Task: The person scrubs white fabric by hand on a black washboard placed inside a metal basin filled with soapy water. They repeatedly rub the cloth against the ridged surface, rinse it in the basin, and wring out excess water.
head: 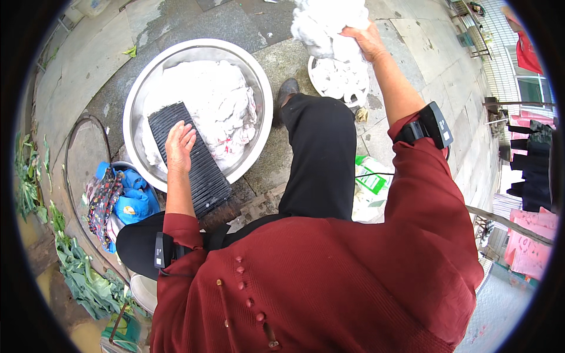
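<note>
My right hand [365, 40] grips a bunched white cloth [324, 20], raised above a small white basin [311, 76] that holds more white pieces. With its fingers loosely apart and nothing in it, my left hand [179, 143] is over a black ridged washboard [201, 163]; whether it touches the ridges I cannot tell. The washboard slants from inside a wide metal basin [264, 103] over its near rim. Inside that basin lies a heap of white fabric [198, 88], with red marks near its right side.
Colourful clothes [132, 198] fill a container at the left, beside a dark hose [70, 176]. A green and white plastic bag [371, 185] lies right of my knee. Leafy plants [84, 273] line the left edge. Laundry [532, 163] hangs at the far right.
</note>
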### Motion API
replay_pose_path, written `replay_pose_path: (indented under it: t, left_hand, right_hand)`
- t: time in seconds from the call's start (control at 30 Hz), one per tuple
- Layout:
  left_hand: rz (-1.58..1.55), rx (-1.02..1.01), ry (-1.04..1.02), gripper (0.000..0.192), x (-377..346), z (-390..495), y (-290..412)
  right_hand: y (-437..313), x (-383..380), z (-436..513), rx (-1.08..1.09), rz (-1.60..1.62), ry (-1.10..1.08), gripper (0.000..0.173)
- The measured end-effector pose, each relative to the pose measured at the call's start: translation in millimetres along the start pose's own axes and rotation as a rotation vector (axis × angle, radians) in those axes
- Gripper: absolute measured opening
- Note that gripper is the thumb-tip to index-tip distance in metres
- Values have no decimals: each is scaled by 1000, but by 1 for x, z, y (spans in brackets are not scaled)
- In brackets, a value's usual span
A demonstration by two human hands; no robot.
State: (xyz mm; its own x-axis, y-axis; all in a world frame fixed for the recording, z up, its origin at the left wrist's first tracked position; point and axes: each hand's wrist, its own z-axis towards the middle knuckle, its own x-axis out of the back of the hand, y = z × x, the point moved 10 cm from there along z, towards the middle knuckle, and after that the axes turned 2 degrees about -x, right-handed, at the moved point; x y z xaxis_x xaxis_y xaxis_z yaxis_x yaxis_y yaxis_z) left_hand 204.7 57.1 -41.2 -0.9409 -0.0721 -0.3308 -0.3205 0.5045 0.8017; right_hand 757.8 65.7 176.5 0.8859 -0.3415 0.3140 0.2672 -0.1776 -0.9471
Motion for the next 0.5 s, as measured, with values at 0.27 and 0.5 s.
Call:
replay_pose_path:
  t: [0.27,0.5]
  left_hand:
    - [1015,-291,466,56,100,-2,9]
    - [1456,-106,531,91,110,-19,-33]
  right_hand:
    - [123,121,-12,-402,-1090,361,86]
    - [88,-144,70,73,-809,-301,47]
